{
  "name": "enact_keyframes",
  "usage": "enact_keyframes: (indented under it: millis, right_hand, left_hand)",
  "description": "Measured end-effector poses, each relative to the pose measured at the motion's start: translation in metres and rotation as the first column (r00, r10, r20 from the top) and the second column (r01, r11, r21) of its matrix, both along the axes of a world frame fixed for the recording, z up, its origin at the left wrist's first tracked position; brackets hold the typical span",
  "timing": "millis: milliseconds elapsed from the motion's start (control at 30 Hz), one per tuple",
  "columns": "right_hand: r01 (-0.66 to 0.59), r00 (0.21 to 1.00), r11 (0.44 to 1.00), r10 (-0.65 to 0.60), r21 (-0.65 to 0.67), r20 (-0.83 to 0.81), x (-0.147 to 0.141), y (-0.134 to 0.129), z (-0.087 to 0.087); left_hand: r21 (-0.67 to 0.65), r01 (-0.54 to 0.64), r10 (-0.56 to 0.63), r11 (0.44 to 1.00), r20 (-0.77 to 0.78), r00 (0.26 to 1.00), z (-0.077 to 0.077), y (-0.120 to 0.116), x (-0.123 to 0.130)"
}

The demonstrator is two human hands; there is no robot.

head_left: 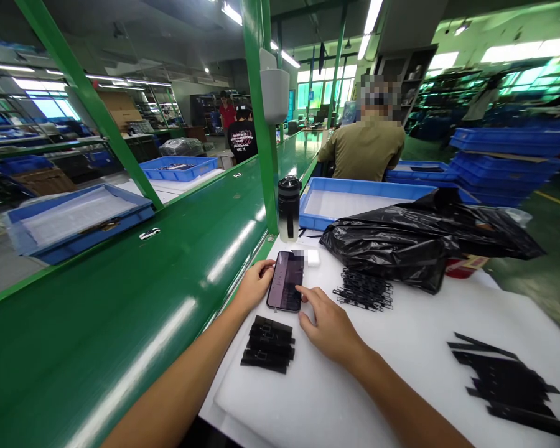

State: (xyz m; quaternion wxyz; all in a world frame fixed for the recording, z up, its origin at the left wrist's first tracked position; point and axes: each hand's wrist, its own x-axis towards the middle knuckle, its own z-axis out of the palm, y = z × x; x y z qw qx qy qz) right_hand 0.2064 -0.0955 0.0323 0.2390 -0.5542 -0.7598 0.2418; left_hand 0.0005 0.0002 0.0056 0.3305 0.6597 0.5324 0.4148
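Note:
A dark smartphone [285, 281] with a lit screen is in front of me at the left side of the white work surface. My left hand [256, 283] has its fingers curled against the phone's left edge, gripping it there. With the index finger stretched out, my right hand [329, 320] touches the lower right of the screen; its thumb is apart and it holds nothing. Just below the phone lies a stack of flat black strips [268, 344]. Small black frame-like parts [364, 290] are piled to the right, beyond my right hand.
A bottle [289, 208] and a white case [312, 257] stand behind the phone. Black plastic bags [401, 239] lie near a blue tray [320, 222]. More black strips [508, 386] are at right. A green conveyor [177, 267] runs along the left. A person [368, 146] sits ahead.

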Motion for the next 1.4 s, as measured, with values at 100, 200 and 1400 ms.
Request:
enact_keyframes:
  millis: [100, 200, 1400]
  right_hand:
    - [0.006, 1.0, 1.0, -0.006, 0.004, -0.002, 0.0, 0.0, 0.0]
    - [0.005, 1.0, 1.0, -0.005, 0.007, -0.006, 0.0, 0.0, 0.0]
    - [0.004, 0.987, 0.998, -0.013, -0.059, -0.159, 0.007, 0.005, 0.002]
  left_hand:
    - [0.011, 0.004, -0.004, 1.0, -0.007, 1.0, -0.001, 0.001, -0.001]
    - [0.017, 0.011, -0.011, 1.0, -0.01, 1.0, -0.002, 0.001, -0.002]
    - [-0.052, 0.144, -0.151, 0.988, -0.2, 0.968, 0.026, 0.009, 0.004]
